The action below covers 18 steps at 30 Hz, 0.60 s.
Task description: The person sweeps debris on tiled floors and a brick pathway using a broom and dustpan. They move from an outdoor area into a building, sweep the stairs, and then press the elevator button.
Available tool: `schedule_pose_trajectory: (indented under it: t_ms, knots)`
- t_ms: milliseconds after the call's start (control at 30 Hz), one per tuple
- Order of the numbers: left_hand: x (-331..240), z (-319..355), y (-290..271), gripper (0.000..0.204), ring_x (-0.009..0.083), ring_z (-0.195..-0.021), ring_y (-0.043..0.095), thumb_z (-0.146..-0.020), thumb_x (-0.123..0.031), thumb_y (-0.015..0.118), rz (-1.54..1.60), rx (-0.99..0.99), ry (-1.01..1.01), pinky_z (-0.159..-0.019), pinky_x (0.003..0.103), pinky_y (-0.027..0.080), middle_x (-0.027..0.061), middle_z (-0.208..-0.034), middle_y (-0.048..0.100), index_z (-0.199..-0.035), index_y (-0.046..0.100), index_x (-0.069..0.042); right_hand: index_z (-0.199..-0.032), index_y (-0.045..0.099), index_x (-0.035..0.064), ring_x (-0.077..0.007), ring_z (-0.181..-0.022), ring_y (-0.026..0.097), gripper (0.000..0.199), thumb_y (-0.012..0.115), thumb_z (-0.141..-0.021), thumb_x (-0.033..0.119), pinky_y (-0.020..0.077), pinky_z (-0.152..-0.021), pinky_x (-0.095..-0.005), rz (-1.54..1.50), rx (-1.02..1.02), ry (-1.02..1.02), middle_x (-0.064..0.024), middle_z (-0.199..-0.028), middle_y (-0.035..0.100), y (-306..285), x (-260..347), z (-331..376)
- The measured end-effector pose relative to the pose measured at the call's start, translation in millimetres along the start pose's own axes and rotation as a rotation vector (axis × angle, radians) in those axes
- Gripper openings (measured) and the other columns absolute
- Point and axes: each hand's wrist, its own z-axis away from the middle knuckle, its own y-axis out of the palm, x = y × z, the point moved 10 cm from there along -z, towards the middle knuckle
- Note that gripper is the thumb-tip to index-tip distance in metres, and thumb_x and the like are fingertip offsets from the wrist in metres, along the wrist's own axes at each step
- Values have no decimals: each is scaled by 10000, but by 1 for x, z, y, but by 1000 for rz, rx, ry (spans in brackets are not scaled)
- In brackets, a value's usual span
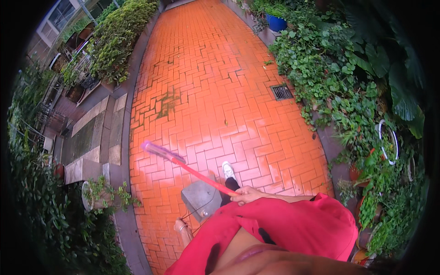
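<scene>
My right hand [247,195] is wrapped round the red handle of a broom [201,176]. The broom slants out to the far left, its pinkish-purple bristle head [162,151] over the orange brick path. Lower left, my left hand [180,224], with a band at its wrist, is closed on the thin dark handle of a grey dustpan [195,192]. The pan hangs or rests just in front of my legs; I cannot tell whether it touches the bricks. A few small pale bits show near its lower edge.
The path [211,91] runs ahead between dark kerbs. Leafy plants [321,87] spill over the right kerb near a drain grate [281,92]. On the left stand stone steps [87,133] and a potted plant [96,197]. My white shoe [228,169] is forward on the bricks.
</scene>
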Motion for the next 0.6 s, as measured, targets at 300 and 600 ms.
schedule_pose_trajectory:
  t_ms: [300,600]
  knots:
    - [-125,-25,290,164,135,-314,363,-656,-27,583,-71,13,-29,-289,278,238,46,-434,432,-537,470,-22,-905,567,43,-37,-433,390,142,562,-839,169,285,-373,-182,-265,-369,6,34,-553,452,-209,215,-122]
    - [-257,-22,571,176,119,-307,336,-656,-37,594,-194,-27,-23,-291,276,220,40,-427,416,-536,466,-29,-804,514,73,-54,-408,408,103,529,-842,168,306,-335,-214,-398,-739,-41,30,-539,450,-463,389,-239]
